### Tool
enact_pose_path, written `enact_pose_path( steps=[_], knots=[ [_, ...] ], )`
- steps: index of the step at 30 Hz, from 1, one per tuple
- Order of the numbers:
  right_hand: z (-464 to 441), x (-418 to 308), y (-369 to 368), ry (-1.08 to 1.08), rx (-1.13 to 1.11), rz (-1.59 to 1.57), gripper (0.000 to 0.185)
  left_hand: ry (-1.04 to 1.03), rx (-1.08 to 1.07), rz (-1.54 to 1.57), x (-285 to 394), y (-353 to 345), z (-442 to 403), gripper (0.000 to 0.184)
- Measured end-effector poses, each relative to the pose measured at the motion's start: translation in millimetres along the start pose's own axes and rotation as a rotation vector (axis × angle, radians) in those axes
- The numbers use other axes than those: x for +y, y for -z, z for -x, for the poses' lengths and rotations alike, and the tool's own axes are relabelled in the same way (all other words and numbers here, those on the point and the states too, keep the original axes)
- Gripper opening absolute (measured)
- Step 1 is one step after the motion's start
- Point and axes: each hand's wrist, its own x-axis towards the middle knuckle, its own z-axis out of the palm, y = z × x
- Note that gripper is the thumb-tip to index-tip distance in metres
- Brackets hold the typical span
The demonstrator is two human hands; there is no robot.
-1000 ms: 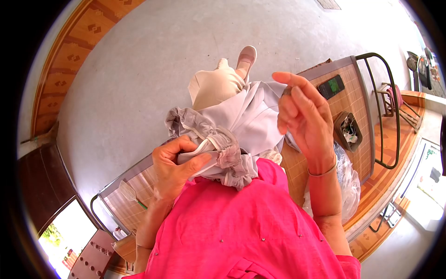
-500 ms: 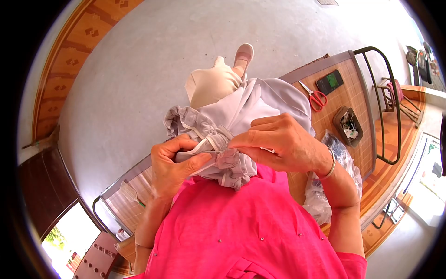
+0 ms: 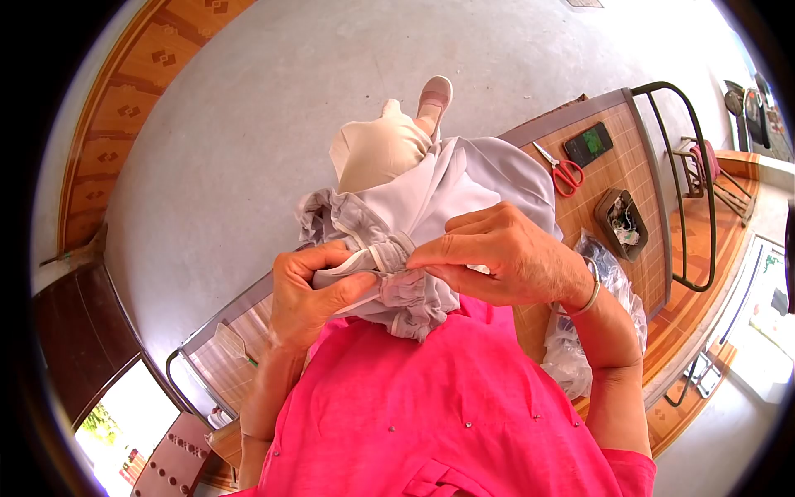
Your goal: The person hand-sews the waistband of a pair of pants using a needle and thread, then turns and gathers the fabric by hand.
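Across my lap lies a light grey garment [image 3: 431, 178] with a gathered, elastic-looking waistband [image 3: 406, 294]. My left hand [image 3: 313, 290] is closed on a fold of this band, thumb on the near side and fingers behind it. At the band's middle, the thumb and forefinger of my right hand [image 3: 497, 257] are pinched together against the cloth. Whatever lies between those fingertips is too small to make out. A pale strip of edging shows along the fold between both hands.
On the bamboo-mat bed [image 3: 571, 219] to my right are red-handled scissors [image 3: 567, 176], a phone [image 3: 588, 145], a small box of odds and ends [image 3: 621, 224] and a clear plastic bag [image 3: 609, 290]. A fly swatter [image 3: 232, 341] lies at left. A metal bed rail [image 3: 710, 199] rises at right.
My right fingertips have shifted slightly left and down along the waistband, and the band's folds have moved a little. My left hand keeps its hold nearly unchanged.
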Motion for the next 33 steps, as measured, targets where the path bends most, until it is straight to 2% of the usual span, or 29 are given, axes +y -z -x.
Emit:
enact_pose_path(
  steps=[21, 25, 28, 33],
  knots=[
    [-2, -8, -4, -0.009, -0.021, 0.047, 0.017, 0.124, -0.012, 0.162, 1, 2, 3, 0.016],
    [-1, -5, -5, 0.003, -0.036, 0.038, 0.023, 0.129, -0.016, 0.187, -3, 3, 3, 0.019],
    [-1, -3, -8, 0.01, -0.016, 0.022, 0.02, 0.091, -0.004, 0.209, -1, -2, 3, 0.009],
    [-1, -1, -10, -0.022, -0.033, 0.02, 0.015, 0.11, -0.021, 0.216, -1, -3, 2, 0.009]
  ],
)
